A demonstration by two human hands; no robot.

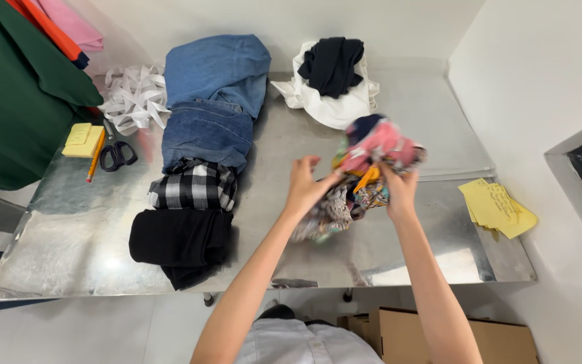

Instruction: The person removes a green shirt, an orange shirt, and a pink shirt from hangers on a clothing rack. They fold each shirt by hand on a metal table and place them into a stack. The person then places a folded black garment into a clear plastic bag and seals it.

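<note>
Nearest the camera: white shirt (304, 344), cardboard box (453, 337) below the table's near edge. Two bare forearms reaching up and forward over the steel table (75, 249), converging toward its middle.

Left hand (302, 185): wrist bent, fingers spread and curled, thumb side pressing into the lower left of a crumpled patterned cloth (365, 175); fingers apart, touching the cloth rather than clamped round it. Right hand (399, 192): palm turned inward, fingers closed on the cloth's right side, gripping it from below. Cloth lifted above the table, right of centre, bunched, pink and navy on top, floral folds hanging down to the left toward the tabletop; somewhat blurred.

Left of the cloth, a row of folded clothes running away from the near edge: black garment (180, 243) closest, checked shirt (193, 185) just behind and touching it, then jeans (207, 131), then lighter jeans (220, 67) farthest back.

Right of the cloth, at the table's right edge, yellow notes (496, 205) lying partly over the rim.

Further left of the clothes row: scissors (116, 155), pencil (95, 155) just beside them, yellow pad (82, 140) touching the pencil, white paper strips (133, 98) behind.

Far left, a green sleeve (15, 94) of another person over the table's corner.

Behind the cloth, near the back wall: white bag (335, 101) with a dark garment (331, 64) on top.
</note>
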